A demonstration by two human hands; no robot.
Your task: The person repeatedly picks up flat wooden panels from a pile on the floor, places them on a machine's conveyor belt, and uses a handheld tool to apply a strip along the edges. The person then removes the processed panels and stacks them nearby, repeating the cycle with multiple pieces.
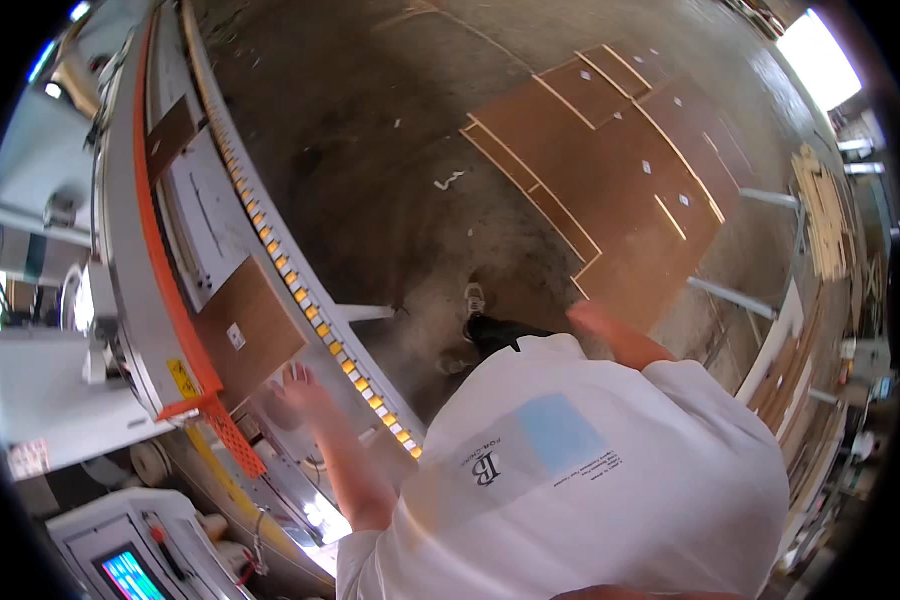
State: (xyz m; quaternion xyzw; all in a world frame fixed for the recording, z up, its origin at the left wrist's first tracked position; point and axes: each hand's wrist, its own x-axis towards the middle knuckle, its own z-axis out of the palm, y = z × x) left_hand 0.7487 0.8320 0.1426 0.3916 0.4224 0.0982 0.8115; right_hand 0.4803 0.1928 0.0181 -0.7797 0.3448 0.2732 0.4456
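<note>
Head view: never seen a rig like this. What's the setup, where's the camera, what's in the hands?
No robot here: a person works bare-handed. The one picture comes from the left of two head-worn fisheye cameras looking down, so straight edges bend.

On the person's left runs a long machine with a row of yellow pieces. A brown panel lies on it, and a smaller panel farther along. The left hand is open by the nearer panel's corner; contact is unclear. The blurred right hand is near brown boards with pale edges. Neither hand visibly holds anything.
</note>
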